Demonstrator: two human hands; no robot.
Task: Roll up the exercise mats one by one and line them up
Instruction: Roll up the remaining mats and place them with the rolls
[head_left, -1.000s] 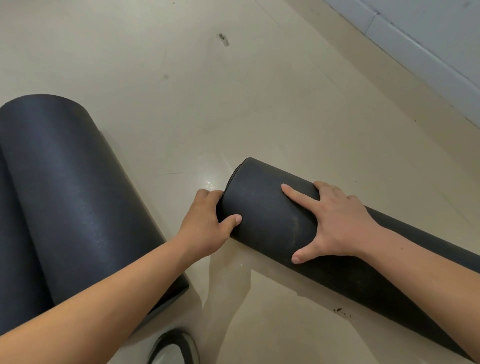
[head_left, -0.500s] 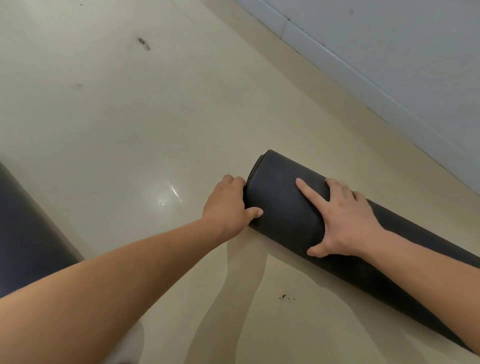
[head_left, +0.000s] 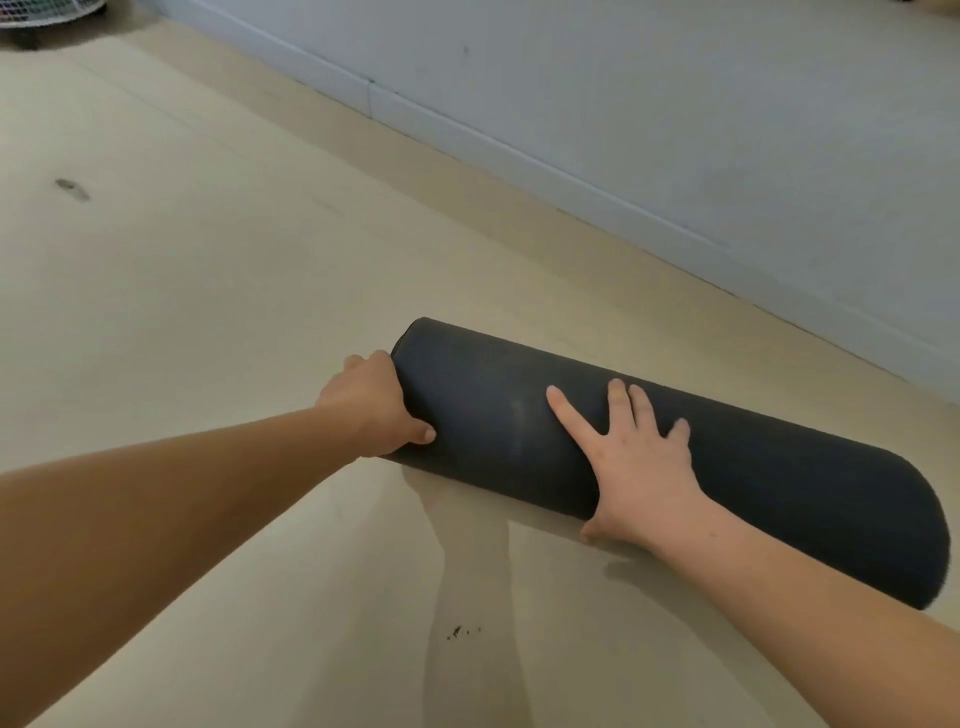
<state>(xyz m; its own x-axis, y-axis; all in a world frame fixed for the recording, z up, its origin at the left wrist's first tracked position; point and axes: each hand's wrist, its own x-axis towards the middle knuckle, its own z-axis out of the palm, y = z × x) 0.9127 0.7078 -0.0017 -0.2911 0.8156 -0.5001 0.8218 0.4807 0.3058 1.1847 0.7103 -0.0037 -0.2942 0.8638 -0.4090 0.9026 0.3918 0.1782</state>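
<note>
Floor (head_left: 208, 322) beside rolled mat (head_left: 779, 493) near wall (head_left: 675, 104); left grip (head_left: 371, 402) around end, right grip (head_left: 639, 467) flat.

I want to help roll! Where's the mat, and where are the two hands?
mat (head_left: 810, 499): head view, its dark rolled side.
left hand (head_left: 371, 405): head view, back of the hand.
right hand (head_left: 639, 473): head view, back of the hand.

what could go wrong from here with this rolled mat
1. The right hand lies flat on the rolled mat with no grip, so the roll may slip loose or roll away toward the wall.
2. The left hand holds only the mat's end; pushing there could skew it or push the inner layers out of line.
</note>
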